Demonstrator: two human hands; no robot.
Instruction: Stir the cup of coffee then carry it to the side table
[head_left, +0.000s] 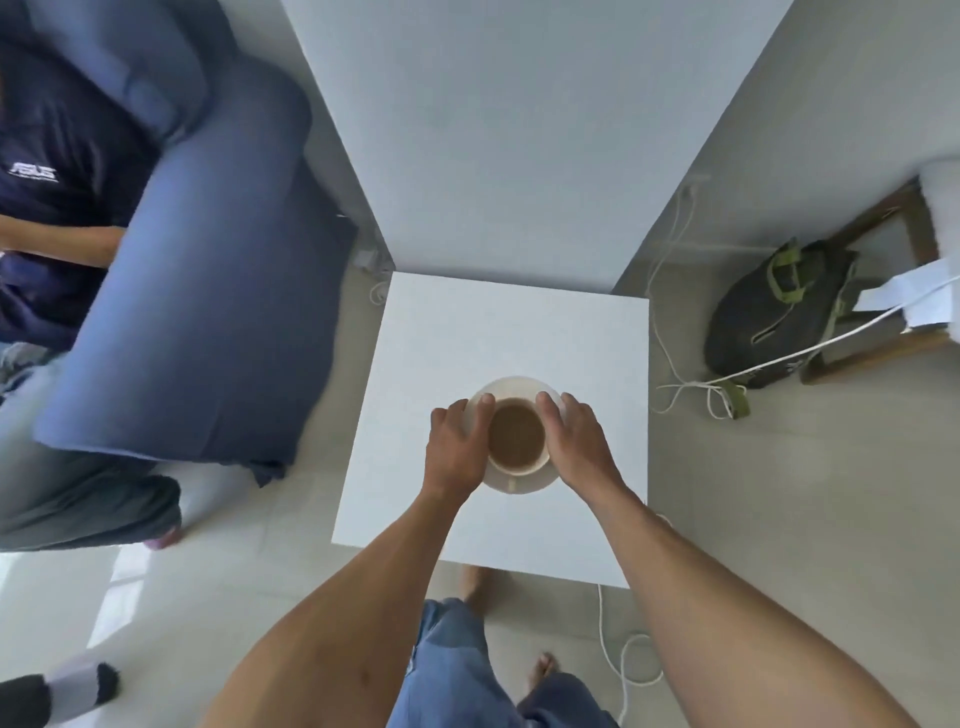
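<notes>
Head view: left hand (457, 452), right hand (576, 447) clasp saucer (511, 387) (cup (517, 439) atop); sofa (208, 312), backpack (769, 317) alongside.

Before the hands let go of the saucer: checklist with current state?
1. Cup centred on saucer: ok.
2. Coffee below the cup rim: ok.
3. Left hand and right hand grip opposite saucer edges: ok.
4. Saucer above side table, inside its edges: ok.
5. Saucer resting on the side table: cannot tell.
6. Step-back path free: not ok, white cable lies beside the table.
</notes>
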